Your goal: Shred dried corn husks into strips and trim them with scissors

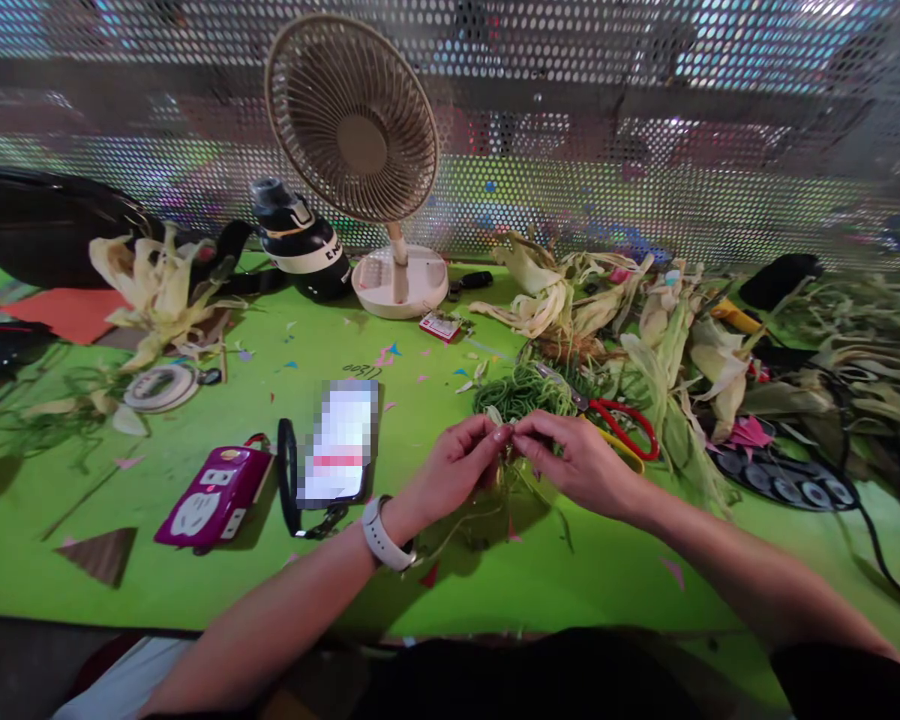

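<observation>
My left hand (pixel 469 455) and my right hand (pixel 566 455) meet over the green tabletop, thumbs and fingers pinched together. Between them are thin pale-green strands (pixel 506 485), which dangle below the fingertips; the gripped part is mostly hidden. Just beyond the fingers lies a heap of dark green stringy strands (pixel 521 390). Scissors with red handles (pixel 634 425) rest behind my right hand, their blades on the heap. Part of a yellow loop (pixel 622 452) shows beneath them. A white band circles my left wrist.
Dried corn husks (pixel 667 350) cover the back right, with another bunch (pixel 161 290) at left. A fan (pixel 364 145) and a dark bottle (pixel 304 245) stand by the perforated metal panel (pixel 570 110). Left of my hands lie a phone (pixel 341 440) and a purple case (pixel 214 500).
</observation>
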Demonstrator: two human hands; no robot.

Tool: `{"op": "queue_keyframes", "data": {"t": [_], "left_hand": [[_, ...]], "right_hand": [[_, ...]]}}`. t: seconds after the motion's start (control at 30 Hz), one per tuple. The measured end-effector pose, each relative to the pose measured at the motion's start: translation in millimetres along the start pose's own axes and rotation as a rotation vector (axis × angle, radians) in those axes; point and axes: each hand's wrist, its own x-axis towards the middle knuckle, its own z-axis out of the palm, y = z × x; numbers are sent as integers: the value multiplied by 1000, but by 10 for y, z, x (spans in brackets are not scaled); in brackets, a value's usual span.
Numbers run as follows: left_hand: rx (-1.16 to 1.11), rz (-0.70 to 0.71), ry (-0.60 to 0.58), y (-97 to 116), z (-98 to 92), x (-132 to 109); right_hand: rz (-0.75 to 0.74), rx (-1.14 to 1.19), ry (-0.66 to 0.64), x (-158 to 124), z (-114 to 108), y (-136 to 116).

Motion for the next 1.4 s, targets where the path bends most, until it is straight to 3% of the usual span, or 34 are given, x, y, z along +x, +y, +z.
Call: {"op": "queue_keyframes", "data": {"t": [0.17, 0.33, 0.7, 0.97, 1.4], "left_hand": [[-99, 11, -59, -3, -11, 3], [-143, 9, -140, 27, -45, 3], [-39, -29, -196, 76, -106, 17], [-99, 11, -21, 65, -14, 19], [79, 17, -24, -10, -52, 51]], "right_hand": [[122, 206, -3, -1, 18, 25], [129, 224, -16, 14, -19, 20], [-125, -224, 11, -6, 1, 81], [-335, -606, 98, -22, 83, 87], [-431, -655, 68, -27, 59, 63]]}}
